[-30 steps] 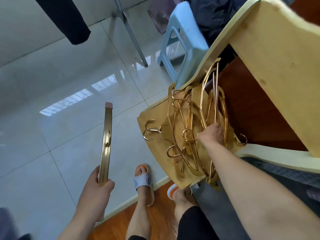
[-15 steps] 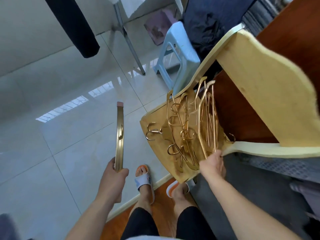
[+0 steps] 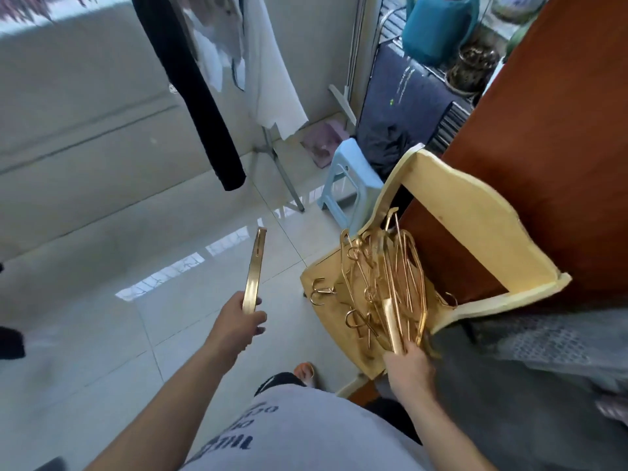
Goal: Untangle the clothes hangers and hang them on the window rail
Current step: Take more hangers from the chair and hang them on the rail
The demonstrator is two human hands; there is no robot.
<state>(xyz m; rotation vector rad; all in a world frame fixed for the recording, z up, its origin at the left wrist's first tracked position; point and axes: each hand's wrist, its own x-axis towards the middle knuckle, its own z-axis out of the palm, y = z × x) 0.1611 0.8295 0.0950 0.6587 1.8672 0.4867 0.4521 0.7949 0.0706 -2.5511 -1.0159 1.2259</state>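
The right hand (image 3: 409, 367) grips a gold hanger (image 3: 394, 322) at the tangled pile's (image 3: 384, 283) near end, its long axis seemingly running away from the person (left hand (image 3: 238, 322) holds a freed hanger (image 3: 254, 271) upright).

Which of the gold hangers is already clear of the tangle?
The gold hanger that the left hand holds up over the floor tiles, seen edge-on; the others lie tangled in the pile on the chair.

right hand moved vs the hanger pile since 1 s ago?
Yes. The right hand has pulled back from the middle of the hanger pile to the chair seat's near edge, gripping a hanger end.
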